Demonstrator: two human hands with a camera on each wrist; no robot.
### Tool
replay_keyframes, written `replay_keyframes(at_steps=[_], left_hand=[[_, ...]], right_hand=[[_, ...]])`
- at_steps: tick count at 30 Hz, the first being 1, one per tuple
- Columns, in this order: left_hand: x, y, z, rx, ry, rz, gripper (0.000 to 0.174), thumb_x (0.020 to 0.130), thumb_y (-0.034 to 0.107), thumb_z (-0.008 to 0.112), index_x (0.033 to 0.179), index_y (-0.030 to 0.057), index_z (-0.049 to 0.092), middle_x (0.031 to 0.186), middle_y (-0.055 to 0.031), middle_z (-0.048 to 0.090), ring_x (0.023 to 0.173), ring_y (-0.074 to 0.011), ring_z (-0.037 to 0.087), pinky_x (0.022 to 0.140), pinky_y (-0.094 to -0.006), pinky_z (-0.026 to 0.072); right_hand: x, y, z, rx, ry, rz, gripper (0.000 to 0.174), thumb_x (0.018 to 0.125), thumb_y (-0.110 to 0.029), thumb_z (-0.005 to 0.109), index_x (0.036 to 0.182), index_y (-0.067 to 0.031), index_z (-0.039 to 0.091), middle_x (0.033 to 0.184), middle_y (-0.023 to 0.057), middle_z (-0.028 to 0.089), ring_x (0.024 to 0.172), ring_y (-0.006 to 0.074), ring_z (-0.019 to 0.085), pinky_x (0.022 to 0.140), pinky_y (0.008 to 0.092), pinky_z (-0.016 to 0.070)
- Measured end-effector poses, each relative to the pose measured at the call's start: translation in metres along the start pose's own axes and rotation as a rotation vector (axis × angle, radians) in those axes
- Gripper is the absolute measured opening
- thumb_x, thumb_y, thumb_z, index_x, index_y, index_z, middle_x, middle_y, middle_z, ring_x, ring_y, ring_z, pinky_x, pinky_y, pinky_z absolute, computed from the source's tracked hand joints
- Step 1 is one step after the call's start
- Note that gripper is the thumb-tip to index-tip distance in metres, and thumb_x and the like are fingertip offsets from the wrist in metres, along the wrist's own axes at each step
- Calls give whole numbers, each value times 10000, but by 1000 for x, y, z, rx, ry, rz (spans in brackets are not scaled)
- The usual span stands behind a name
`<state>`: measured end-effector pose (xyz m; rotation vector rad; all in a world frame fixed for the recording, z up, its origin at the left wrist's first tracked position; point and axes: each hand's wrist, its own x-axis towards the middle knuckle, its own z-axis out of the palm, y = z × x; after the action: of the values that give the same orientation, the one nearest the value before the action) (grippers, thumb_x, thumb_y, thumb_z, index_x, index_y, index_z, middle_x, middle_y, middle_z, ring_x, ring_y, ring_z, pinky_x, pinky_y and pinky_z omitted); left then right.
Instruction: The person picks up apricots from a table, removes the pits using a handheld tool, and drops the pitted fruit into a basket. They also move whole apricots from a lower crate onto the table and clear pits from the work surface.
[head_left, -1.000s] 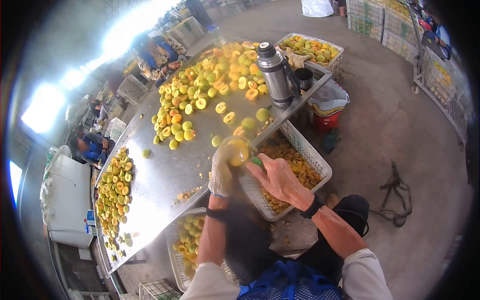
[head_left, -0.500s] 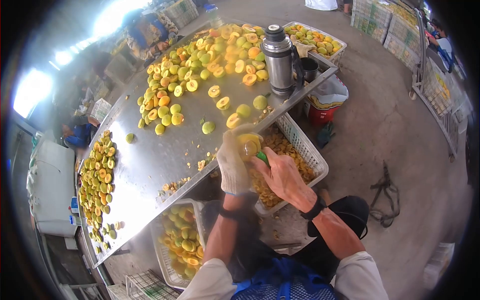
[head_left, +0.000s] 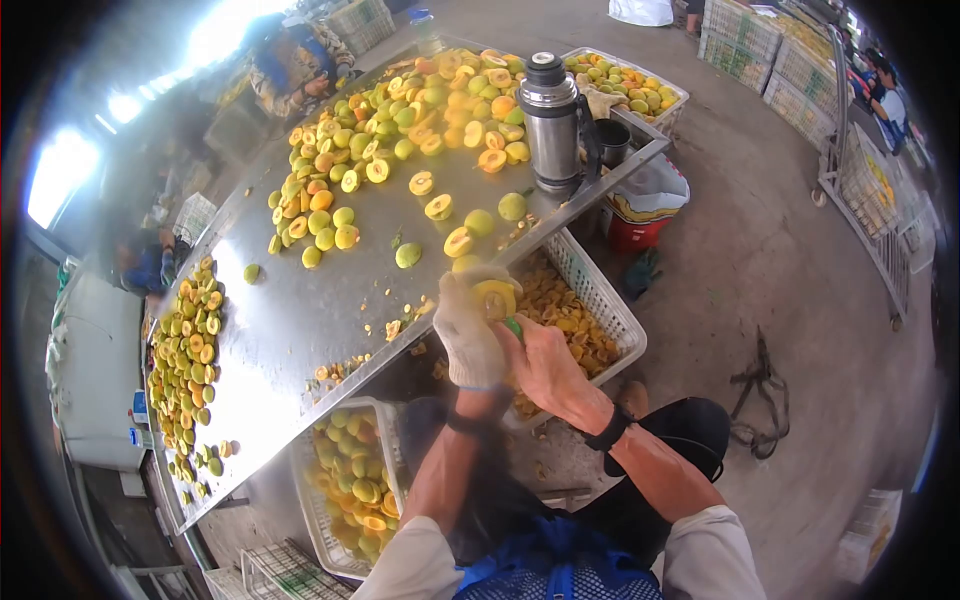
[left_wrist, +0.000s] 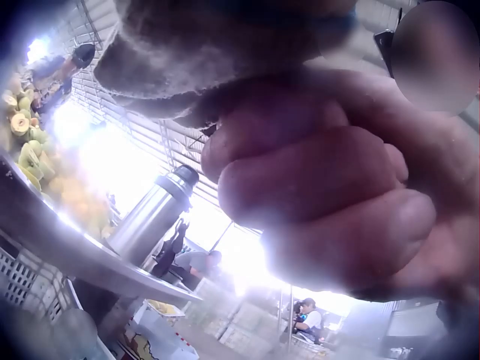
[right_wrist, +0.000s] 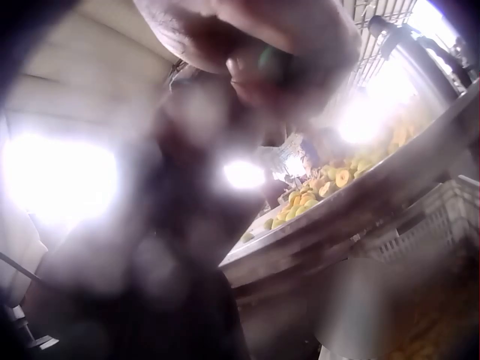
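Note:
My left hand (head_left: 468, 335), in a pale knit glove, holds a yellow peach-like fruit half (head_left: 494, 298) over the table's near edge. Its cut face is turned up. My bare right hand (head_left: 555, 375) grips the green handle (head_left: 515, 326) of a small tool, right at the fruit; the tool's working end is hard to make out. In the left wrist view, curled bare fingers (left_wrist: 315, 187) show beneath the glove (left_wrist: 210, 52). A glint of green shows inside my right hand (right_wrist: 255, 30) in the right wrist view.
A metal table (head_left: 290, 330) bears whole and halved fruit (head_left: 390, 130) and a steel thermos (head_left: 552, 125). Below the hands stands a crate (head_left: 600, 270) of small yellow pieces. Another crate (head_left: 385, 430) holds fruit halves. A red bucket (head_left: 632, 232) stands to the right.
The head view has shifted, so the table sits further left in it. Both hands stay together at the fruit half, the right still gripping the green handle.

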<state>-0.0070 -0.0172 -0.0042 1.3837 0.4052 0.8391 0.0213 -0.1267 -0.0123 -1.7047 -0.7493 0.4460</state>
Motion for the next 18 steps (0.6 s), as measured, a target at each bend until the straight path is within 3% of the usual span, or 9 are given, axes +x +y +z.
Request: replay_keyframes(at_steps=[3, 6, 7, 8, 11, 16, 18], left_hand=[[-3, 4, 8, -27, 15, 14, 719, 1152, 566, 317, 1069, -35, 703, 880, -132, 737, 823, -180, 673, 748, -306, 535], [-3, 13, 5, 25, -76, -54, 753, 1144, 574, 317, 930, -16, 732, 811, -116, 732, 745, -186, 668, 707, -314, 536], [-2, 14, 3, 23, -110, -74, 761, 1142, 575, 319, 897, -12, 736, 795, -112, 730, 727, -187, 666, 699, -316, 535], [0, 14, 0, 41, -163, -68, 763, 1140, 576, 323, 882, -12, 736, 785, -110, 728, 717, -187, 666, 693, -317, 534], [4, 14, -6, 73, -277, -71, 768, 1135, 575, 334, 846, -13, 735, 765, -107, 726, 698, -188, 666, 681, -320, 532], [4, 10, -5, 114, -252, -66, 773, 1131, 578, 338, 831, -16, 732, 761, -116, 729, 699, -190, 672, 683, -322, 532], [3, 11, -4, 95, -265, -53, 761, 1133, 570, 342, 832, -15, 725, 760, -119, 726, 687, -189, 667, 677, -317, 529]], right_hand=[[-4, -6, -8, 45, 1, -47, 330, 1114, -260, 587, 1049, 57, 650, 803, 301, 663, 712, 488, 645, 642, 485, 502], [-8, -3, -16, 81, -33, -133, 350, 1119, -274, 577, 1038, 56, 660, 759, 257, 658, 644, 414, 626, 633, 464, 497], [-10, -7, -24, -9, -142, -100, 261, 1055, -206, 616, 1152, 37, 633, 828, 231, 651, 713, 384, 625, 670, 434, 494], [-14, -14, -35, -99, -253, -67, 319, 992, -138, 655, 1266, 17, 605, 896, 204, 643, 783, 354, 623, 708, 405, 491], [-13, -8, -42, -97, -542, 128, 554, 893, -106, 705, 1420, -42, 549, 1031, 119, 576, 907, 254, 580, 779, 331, 459], [-10, 5, -36, -165, -493, 20, 511, 922, -129, 667, 1416, -63, 553, 1043, 68, 535, 904, 179, 552, 764, 310, 450], [-6, 13, -35, -10, -582, 133, 458, 957, -134, 647, 1400, -60, 559, 1007, 73, 541, 844, 192, 557, 719, 330, 464]])
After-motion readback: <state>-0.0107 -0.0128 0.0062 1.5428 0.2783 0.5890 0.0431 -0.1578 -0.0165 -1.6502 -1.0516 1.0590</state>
